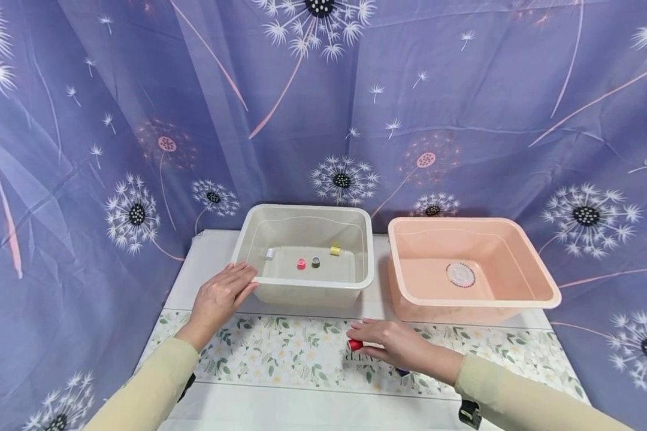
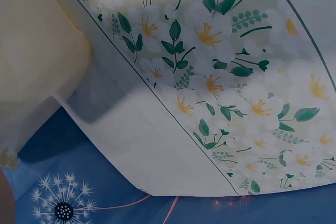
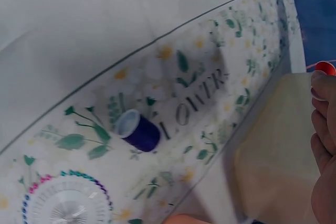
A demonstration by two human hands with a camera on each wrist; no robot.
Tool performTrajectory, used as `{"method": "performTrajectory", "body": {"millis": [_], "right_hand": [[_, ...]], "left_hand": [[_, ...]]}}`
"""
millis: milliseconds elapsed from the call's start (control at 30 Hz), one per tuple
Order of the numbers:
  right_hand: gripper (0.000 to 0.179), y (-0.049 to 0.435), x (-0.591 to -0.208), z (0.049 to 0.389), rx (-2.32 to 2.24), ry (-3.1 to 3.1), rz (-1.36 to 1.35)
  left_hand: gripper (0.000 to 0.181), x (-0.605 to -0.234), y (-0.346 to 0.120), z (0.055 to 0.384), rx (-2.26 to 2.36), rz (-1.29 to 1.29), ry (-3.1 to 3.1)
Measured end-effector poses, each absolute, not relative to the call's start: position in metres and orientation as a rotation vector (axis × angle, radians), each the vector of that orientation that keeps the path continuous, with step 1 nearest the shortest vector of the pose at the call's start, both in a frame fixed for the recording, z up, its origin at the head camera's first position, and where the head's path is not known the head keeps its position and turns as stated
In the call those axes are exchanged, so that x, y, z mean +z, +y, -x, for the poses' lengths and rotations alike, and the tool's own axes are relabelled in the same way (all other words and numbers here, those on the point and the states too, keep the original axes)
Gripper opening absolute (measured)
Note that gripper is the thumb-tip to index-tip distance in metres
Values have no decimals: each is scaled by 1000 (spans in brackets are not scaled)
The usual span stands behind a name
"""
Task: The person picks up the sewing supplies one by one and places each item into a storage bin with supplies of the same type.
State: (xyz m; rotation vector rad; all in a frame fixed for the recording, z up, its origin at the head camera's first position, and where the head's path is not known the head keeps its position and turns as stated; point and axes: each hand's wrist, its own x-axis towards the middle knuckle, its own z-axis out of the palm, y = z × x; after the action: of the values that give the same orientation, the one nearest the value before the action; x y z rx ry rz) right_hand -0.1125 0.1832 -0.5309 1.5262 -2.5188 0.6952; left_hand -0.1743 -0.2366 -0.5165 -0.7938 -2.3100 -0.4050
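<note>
My right hand [image 1: 393,344] holds a red thread spool [image 1: 354,345] at its fingertips, over the floral band of the table. In the right wrist view, this red spool [image 3: 325,68] shows at the right edge beside the fingers. A purple thread spool [image 3: 140,130] lies on its side on the floral band; my right forearm mostly covers it in the head view. My left hand [image 1: 221,296] rests with fairly straight fingers on the near left corner of the grey-white tub [image 1: 307,284]. White, pink, dark and yellow spools [image 1: 335,250] stand or lie inside that tub.
Right of the grey-white tub stands a pink tub [image 1: 474,303] with a round pin wheel [image 1: 460,274] inside. Another pin wheel [image 3: 68,203] with coloured pin heads lies on the table near the purple spool. A purple dandelion curtain [image 1: 399,108] hangs behind the table.
</note>
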Motion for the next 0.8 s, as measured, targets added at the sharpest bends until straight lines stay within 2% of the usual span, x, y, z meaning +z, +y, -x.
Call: {"method": "performTrajectory", "body": {"millis": [800], "right_hand": [[46, 168, -471, 146, 673, -2322, -1571]], "left_hand": [[70, -517, -237, 176, -418, 801, -2305]]}}
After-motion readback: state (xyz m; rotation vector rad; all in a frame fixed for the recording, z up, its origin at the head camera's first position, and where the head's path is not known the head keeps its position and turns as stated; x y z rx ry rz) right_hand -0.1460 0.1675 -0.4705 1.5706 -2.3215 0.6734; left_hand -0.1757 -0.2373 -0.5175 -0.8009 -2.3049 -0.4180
